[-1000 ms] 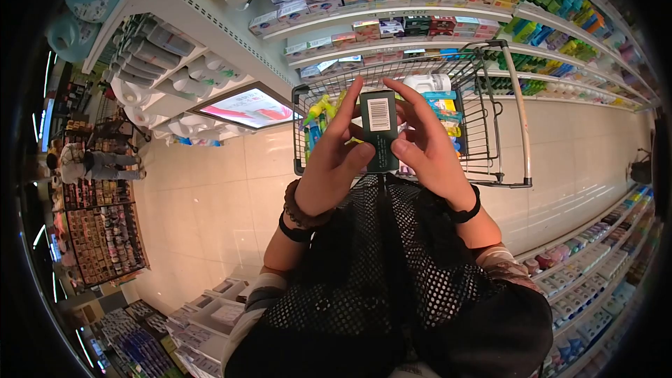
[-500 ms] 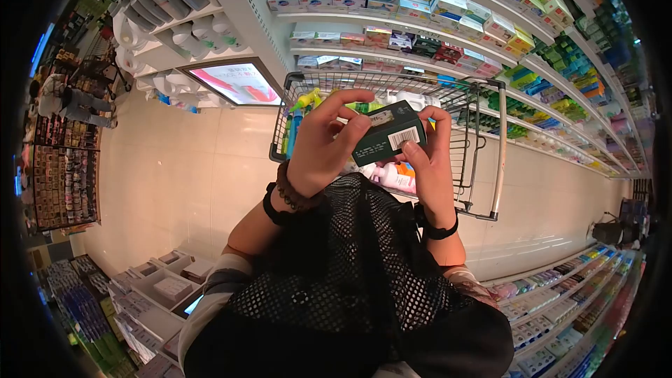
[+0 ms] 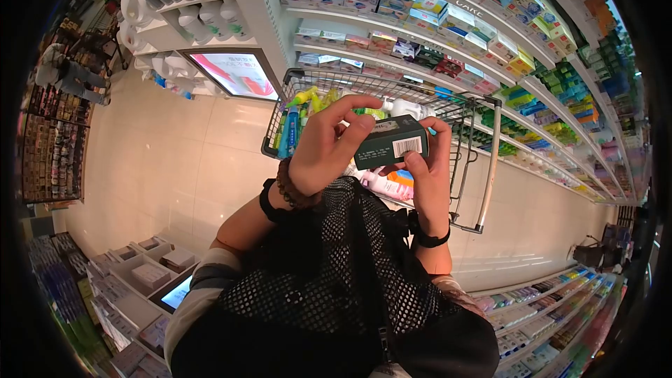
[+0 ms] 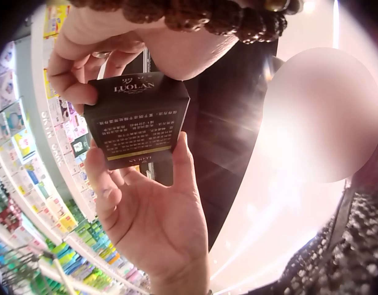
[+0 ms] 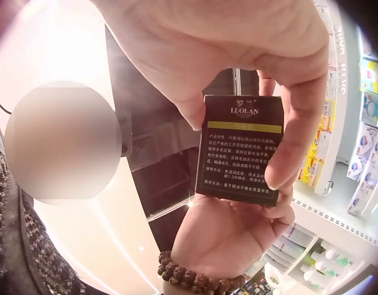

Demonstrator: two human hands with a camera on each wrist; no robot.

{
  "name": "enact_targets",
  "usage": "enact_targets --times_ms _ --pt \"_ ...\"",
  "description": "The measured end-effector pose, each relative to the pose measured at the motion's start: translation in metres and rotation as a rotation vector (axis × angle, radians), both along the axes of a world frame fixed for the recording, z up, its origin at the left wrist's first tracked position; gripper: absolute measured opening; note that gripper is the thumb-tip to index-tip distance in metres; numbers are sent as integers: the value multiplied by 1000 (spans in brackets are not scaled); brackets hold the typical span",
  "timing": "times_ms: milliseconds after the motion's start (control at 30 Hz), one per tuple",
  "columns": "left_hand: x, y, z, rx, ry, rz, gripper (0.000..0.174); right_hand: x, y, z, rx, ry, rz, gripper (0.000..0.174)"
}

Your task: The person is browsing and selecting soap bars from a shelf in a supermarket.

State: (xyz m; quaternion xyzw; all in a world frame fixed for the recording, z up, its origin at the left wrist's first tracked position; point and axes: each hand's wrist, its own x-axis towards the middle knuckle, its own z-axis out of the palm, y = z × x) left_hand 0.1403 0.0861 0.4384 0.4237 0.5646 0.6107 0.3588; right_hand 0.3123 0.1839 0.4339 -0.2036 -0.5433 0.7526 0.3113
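Note:
A small dark green box (image 3: 389,144) with a barcode is held above the cart between both hands. The left hand (image 3: 323,145) pinches its left end with thumb and fingers; the right hand (image 3: 432,182) grips the right end, thumb beside the barcode. In the left wrist view the box (image 4: 137,120) shows LUOLAN lettering, with the right hand (image 4: 161,224) on its far end. The right wrist view shows a printed face of the box (image 5: 240,149) with a yellow-green stripe, and the left hand (image 5: 229,236) at its lower end.
A wire shopping cart (image 3: 488,168) holds bottles, including a pink-and-white one (image 3: 383,185). Shelves of boxed goods (image 3: 395,1) stand beyond it. A lit screen (image 3: 234,73) is at the left, near white bottles. Another person (image 3: 70,77) stands at far left.
The box has gone from upright to lying sideways and tilted, and the hands have shifted to its two ends. Over the last half second it turned slightly. The head view has rotated.

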Motion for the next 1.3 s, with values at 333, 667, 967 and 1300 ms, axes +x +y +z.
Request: enact_targets --times_ms 333,667,967,1300 --pt "13 0 -7 206 -156 2 58 8 14 5 409 72 -15 81" --pt "13 -2 -14 329 554 43 58 9 15 -5 300 195 23 76" --pt "25 -2 -4 471 524 2 61 1 9 -18 112 249 -33 56" --pt "31 -15 2 643 1165 -44 36 12 31 -6 -4 335 392 29"
